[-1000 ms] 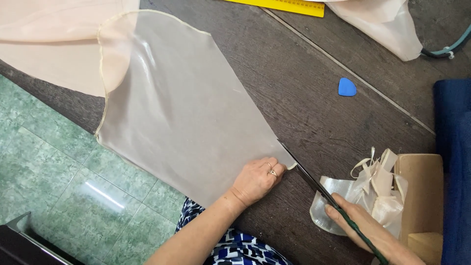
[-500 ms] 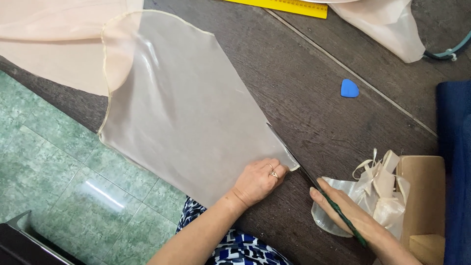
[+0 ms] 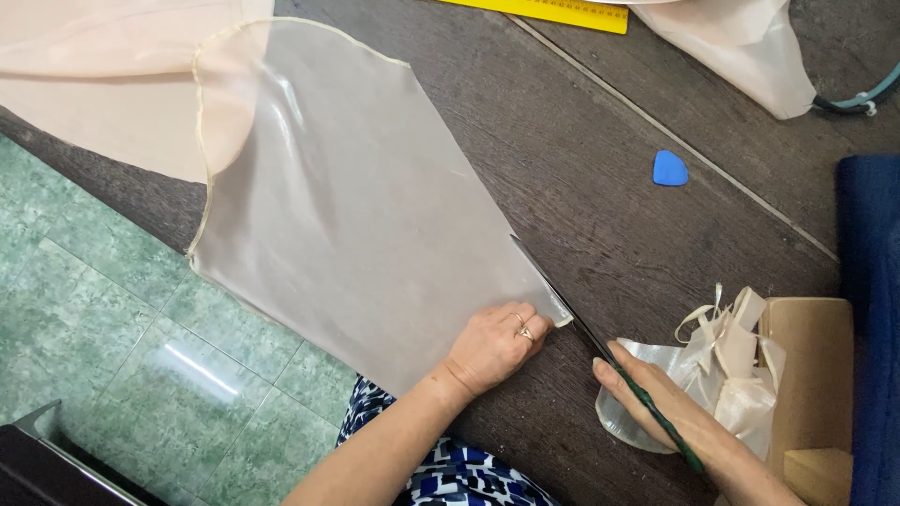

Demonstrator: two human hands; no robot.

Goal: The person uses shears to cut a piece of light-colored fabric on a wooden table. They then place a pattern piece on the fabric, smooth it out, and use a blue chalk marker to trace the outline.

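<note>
I had my left hand (image 3: 492, 345) pressed flat, fingers together, on the near corner of the sheer, pale peach fabric panel (image 3: 356, 215), which lay spread over the dark wood-grain tabletop (image 3: 600, 169) with its left part hanging past the table edge above the green tiled floor (image 3: 84, 319). I judged the pressing kept the slippery cloth from creeping while the blades worked along its right edge. My right hand (image 3: 684, 422) was closed around the green handles of the long dark scissors (image 3: 581, 323), whose blades ran up beside the fabric's edge, just right of my left fingers; I could not tell how wide the blades stood.

By my count there was one pair of scissors, one blue, rounded triangle of tailor's chalk (image 3: 669, 168) lying well apart on the bare wood, one yellow ruler (image 3: 553, 11) at the far edge, and one brown cardboard box (image 3: 814, 375) by my right wrist with a bunch of cream offcut strips (image 3: 731, 361) spilling from it. A second piece of pale cloth (image 3: 741, 47) lay at the top right, and a dark blue cloth (image 3: 867, 309) ran down the right side.
</note>
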